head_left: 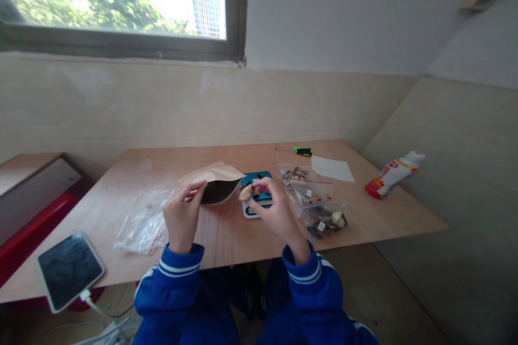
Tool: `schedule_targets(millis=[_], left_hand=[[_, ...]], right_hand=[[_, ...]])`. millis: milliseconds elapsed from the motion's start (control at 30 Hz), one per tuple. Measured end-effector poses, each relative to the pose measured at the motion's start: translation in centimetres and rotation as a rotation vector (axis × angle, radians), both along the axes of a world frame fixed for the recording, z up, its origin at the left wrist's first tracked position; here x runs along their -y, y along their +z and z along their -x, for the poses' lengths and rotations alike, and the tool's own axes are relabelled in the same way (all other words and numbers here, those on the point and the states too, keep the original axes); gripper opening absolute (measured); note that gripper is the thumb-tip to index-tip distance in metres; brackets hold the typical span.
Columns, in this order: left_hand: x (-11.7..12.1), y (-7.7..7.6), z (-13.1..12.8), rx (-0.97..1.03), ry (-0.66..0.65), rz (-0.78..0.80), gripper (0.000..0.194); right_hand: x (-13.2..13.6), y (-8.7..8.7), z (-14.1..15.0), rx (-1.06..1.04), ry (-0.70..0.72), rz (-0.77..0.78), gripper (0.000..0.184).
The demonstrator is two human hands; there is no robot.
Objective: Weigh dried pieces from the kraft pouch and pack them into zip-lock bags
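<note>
My left hand (184,213) pinches the edge of a brown paper pouch (212,172), whose dark mouth gapes toward me. Between the thumb and fingers of my right hand (275,210) is a pale tan dried mushroom piece (245,193), close to the right side of the pouch's opening. Behind that hand sits a small blue and white digital scale (251,210), partly covered by my fingers. A few dark pieces lie on its blue top. What is inside the pouch cannot be made out.
Several clear zip bags of dried pieces (326,221) lie on the right. Farther back are a green and black screwdriver (301,150) and white paper (332,168). A red and white bottle (392,175) stands tilted in view at right. Left are crumpled plastic bags (141,223) and a tablet (70,269) with a cable.
</note>
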State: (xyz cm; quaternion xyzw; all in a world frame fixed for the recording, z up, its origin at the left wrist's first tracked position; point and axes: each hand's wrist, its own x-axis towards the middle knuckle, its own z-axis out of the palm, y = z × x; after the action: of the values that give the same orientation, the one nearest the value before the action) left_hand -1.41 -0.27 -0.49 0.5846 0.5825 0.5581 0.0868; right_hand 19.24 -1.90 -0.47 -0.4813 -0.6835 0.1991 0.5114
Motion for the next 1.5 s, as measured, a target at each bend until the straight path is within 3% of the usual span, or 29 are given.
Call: schedule_targets(millis=[67,167,267,367,567,767,933,1033,1133,1300,1500], left_hand=[[-0.2,0.1,0.3,0.004,0.015,-0.002,0.015],[-0.4,-0.2,0.5,0.01,0.025,-0.007,0.016],[-0.3,-0.7,0.6,0.004,0.011,-0.018,0.017],[-0.3,-1.0,0.7,-0.002,-0.004,-0.021,0.018],[-0.2,-0.8,1.0,0.019,0.019,0.003,0.018],[-0.6,-1.1,0.7,0.033,-0.002,0.003,0.017],[-1.5,-1.6,1.1,0.034,0.016,0.014,0.019],[-2.4,-2.4,1.6,0.006,0.059,0.022,0.021],[-3.3,-3.7,1.9,-0.033,0.062,0.052,0.024],[-4.0,-5.5,1.7,-0.09,0.025,0.106,0.028],[-3.7,-5.4,2.1,-0.089,0.029,0.106,0.027]], right_hand=[[-2.5,-0.9,-1.6,0.037,-0.089,0.021,0.023],[-7.1,-2.6,-2.6,0.259,-0.221,0.007,0.018],[-10.7,-4.0,-1.6,0.53,-0.285,0.09,0.019],[-12.4,-4.5,-0.1,0.757,-0.299,0.206,0.024],[-11.8,-3.7,-0.6,0.807,-0.264,0.215,0.029],[-8.4,-1.3,-4.6,0.464,-0.134,0.046,0.028],[-6.7,-1.7,-6.6,0.392,-0.065,0.022,0.023],[-8.7,-2.2,-5.6,0.541,-0.057,0.108,0.026],[-13.0,-2.3,-3.1,0.771,-0.072,0.285,0.029],[-19.2,-3.2,1.3,0.909,-0.081,0.438,0.03],[-20.7,-4.3,3.1,1.008,-0.124,0.48,0.034]])
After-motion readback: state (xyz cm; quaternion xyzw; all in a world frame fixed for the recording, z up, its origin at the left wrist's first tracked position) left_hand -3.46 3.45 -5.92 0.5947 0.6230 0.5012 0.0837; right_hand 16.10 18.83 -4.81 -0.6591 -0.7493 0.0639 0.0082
